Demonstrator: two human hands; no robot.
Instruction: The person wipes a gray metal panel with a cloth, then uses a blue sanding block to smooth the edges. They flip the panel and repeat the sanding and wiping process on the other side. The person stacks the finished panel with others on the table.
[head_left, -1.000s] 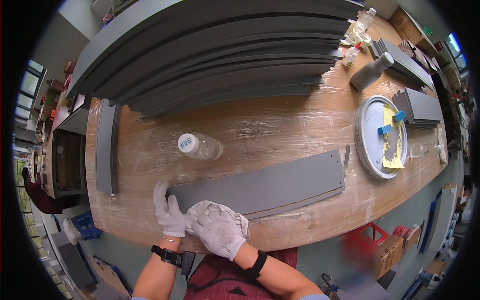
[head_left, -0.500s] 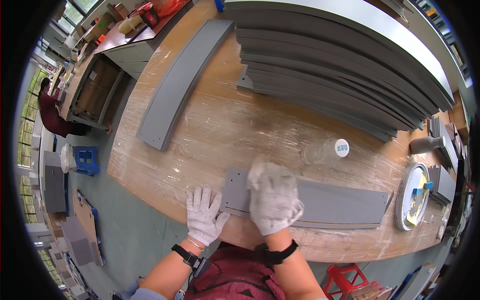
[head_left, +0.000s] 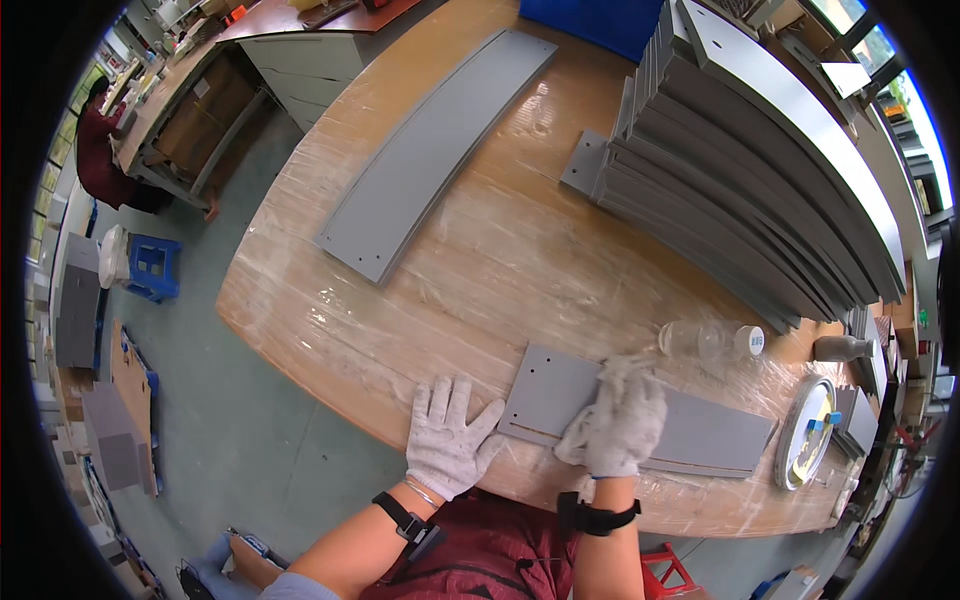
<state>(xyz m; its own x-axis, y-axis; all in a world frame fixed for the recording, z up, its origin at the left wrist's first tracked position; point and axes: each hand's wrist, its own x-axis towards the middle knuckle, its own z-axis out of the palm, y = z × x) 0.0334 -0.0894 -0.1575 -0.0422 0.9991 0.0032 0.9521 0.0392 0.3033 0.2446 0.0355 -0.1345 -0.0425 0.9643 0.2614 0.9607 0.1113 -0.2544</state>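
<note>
Head view: the gloved left hand (head_left: pixel 452 440) is spread flat on the table (head_left: pixel 500 250), fingers wide, touching the grey panel's (head_left: pixel 700 435) left end. A white cloth (head_left: pixel 618 400) is gripped by the right hand (head_left: pixel 622 430), pressed onto the panel beneath it.

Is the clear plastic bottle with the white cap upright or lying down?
Lying down: the clear plastic bottle rests on its side on the wooden table, cap pointing sideways.

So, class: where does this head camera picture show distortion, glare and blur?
Head view: fisheye bends the long grey panel and table edge into curves, with a black rim around the picture; plastic wrap on the table glints in soft light; the right hand on the near panel is slightly blurred.
</note>
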